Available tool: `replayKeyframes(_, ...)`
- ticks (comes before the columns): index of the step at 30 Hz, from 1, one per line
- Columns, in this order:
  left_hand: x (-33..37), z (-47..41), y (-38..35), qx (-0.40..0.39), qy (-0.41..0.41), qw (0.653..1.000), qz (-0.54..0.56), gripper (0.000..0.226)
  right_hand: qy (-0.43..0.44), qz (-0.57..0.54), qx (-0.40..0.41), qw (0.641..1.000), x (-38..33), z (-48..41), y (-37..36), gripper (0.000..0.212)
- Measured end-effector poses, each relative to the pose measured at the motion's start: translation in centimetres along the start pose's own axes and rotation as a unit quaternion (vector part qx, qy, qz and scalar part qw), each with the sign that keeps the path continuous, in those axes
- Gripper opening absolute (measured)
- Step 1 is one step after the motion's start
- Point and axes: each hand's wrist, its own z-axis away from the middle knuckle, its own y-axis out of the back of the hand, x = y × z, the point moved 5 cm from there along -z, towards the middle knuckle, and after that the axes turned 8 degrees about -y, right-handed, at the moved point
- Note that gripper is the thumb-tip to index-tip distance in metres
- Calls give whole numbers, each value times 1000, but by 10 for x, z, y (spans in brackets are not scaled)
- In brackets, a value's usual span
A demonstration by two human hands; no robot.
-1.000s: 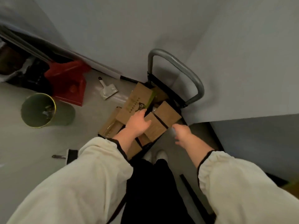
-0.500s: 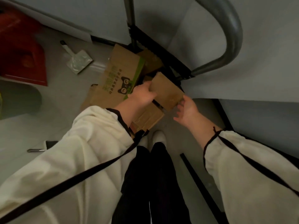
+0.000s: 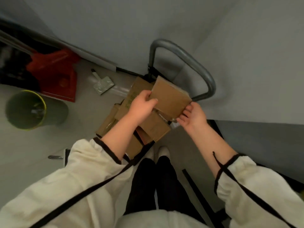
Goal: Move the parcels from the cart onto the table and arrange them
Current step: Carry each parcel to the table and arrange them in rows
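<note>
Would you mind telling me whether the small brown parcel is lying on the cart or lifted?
Lifted: left hand and right hand hold the parcel by its edges above the stack.

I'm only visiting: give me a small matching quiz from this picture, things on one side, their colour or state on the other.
Things: 1 flat brown parcel; 2 round bin; 3 cart handle; 4 scraper.
States: a silvery blade, flat on floor; b gripped by left hand and right hand; c curved grey tube; d yellow rim.
Pairs: 1-b; 2-d; 3-c; 4-a.
</note>
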Motion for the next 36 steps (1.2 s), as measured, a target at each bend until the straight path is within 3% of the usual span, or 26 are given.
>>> replayKeyframes(3,60,50,60,106,-57,992,33,17,69,6,-32,997,-22,75,-22,39)
replayKeyframes(5,101,92,95,170,-122,976,57,23,138,12,-72,988,-35,131,-36,21)
replayKeyframes(7,139,138,126,225,-182,952,103,35,245,32,-117,962,-47,194,-47,26)
replayKeyframes(10,181,203,162,267,-264,902,214,31,448,95,-190,869,-54,291,-53,39)
replayKeyframes(13,201,250,184,235,-333,867,288,19,602,147,-236,748,-46,361,-52,25)
replayKeyframes(16,200,274,190,219,-339,868,288,27,656,199,-212,696,-33,376,-50,15)
replayKeyframes(19,198,287,195,219,-339,872,275,30,664,223,-199,686,-19,379,-51,23)
replayKeyframes(22,208,298,202,222,-351,868,271,30,678,215,-212,670,-14,393,-52,18)
replayKeyframes(24,225,309,205,226,-369,864,256,28,665,194,-227,685,-19,402,-51,21)
replayKeyframes(25,238,317,206,234,-388,862,225,26,640,168,-234,713,-23,402,-51,27)
replayKeyframes(27,269,334,204,282,-444,848,64,30,519,66,-248,816,-32,392,-52,40)
replayKeyframes(29,301,350,189,335,-488,791,-154,45,345,-51,-284,893,-30,378,-59,35)
replayKeyframes(30,313,355,181,353,-491,765,-222,50,289,-88,-302,904,-27,375,-63,29)
replayKeyframes(32,327,360,175,367,-482,751,-262,55,250,-122,-329,903,-25,376,-68,23)
replayKeyframes(36,320,358,199,331,-494,795,-120,42,309,-100,-332,886,-38,400,-66,31)
